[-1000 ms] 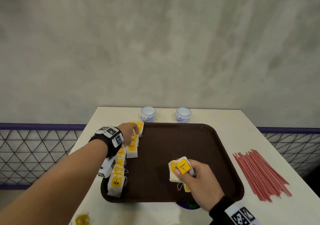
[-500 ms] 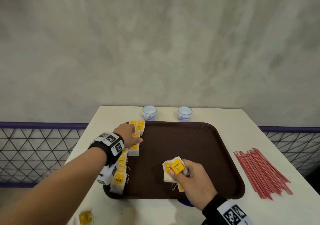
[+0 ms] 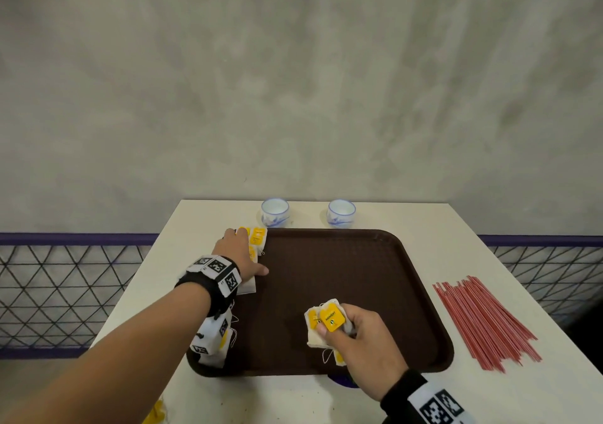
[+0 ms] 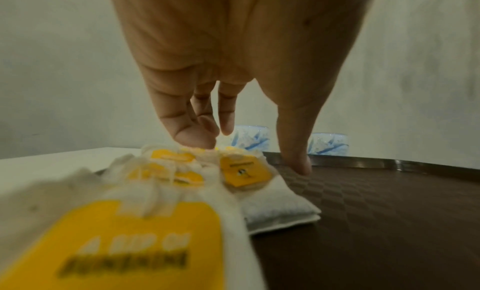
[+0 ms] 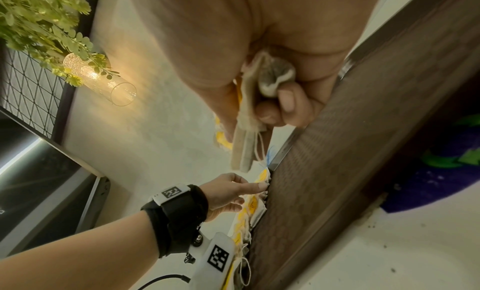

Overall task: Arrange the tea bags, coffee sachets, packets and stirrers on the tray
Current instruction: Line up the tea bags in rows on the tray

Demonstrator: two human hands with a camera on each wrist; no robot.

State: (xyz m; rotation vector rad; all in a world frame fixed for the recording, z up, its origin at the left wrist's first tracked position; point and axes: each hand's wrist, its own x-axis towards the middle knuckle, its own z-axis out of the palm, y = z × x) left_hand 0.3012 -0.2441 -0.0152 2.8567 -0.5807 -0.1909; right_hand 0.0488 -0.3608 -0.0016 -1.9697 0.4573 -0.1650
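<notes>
The left hand (image 3: pixel 239 254), fingers straight, pressed on the row of tea bags (image 4: pixel 262 193) along the tray's (image 3: pixel 342 270) left edge. Lower centre of the head view, the right hand (image 3: pixel 365 342) clutched a bunch of bags (image 3: pixel 321 325) over the tray. Stirrers (image 3: pixel 483 319) lay at right.

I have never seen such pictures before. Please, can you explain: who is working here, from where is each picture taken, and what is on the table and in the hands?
A person works with bare hands. One camera sits on the head, one on each wrist. A brown tray lies on a white table, two small cups behind it, red stirrers beside it. The left hand rests straight fingers on a row of tea bags along the tray's left edge. The right hand grips a few more tea bags.
</notes>
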